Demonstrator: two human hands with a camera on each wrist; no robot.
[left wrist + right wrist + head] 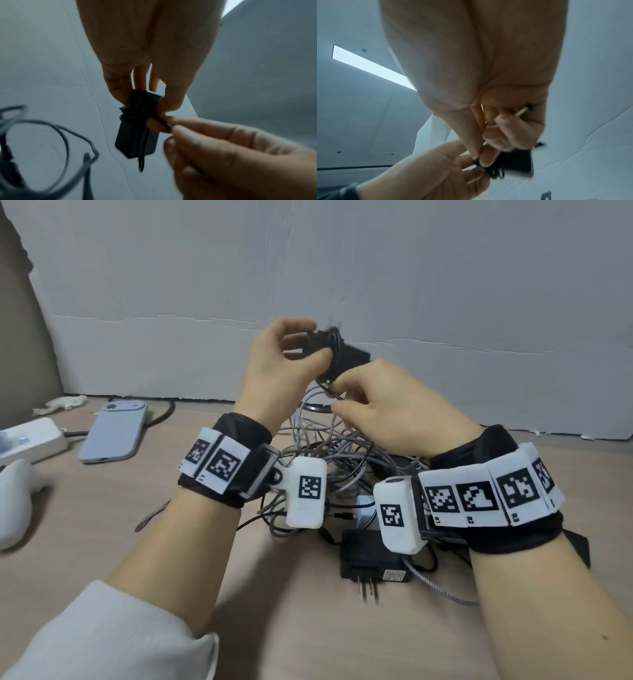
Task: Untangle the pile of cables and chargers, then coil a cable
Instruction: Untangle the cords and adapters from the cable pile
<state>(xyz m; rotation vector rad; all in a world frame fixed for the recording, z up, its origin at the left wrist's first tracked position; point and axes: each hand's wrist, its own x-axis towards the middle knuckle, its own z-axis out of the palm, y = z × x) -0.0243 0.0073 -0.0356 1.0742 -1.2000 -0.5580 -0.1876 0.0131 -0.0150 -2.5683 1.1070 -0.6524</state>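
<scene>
Raised above the table, my left hand (301,350) pinches a small black charger block (346,356) with thin black cable wound around its middle (135,129). My right hand (342,398) sits just below and right of it, thumb and forefinger pinching the thin black cable (164,124) that comes off the block (515,163). Under both hands a tangle of grey braided and black cables (329,446) lies on the table. A second black adapter (371,559) with metal prongs rests near my right wrist.
A phone (114,436) lies face down at the left, beside a white power strip (30,443) and a white rounded object (13,501). A white panel wall (342,285) stands close behind the hands. The wooden tabletop (291,611) runs toward me.
</scene>
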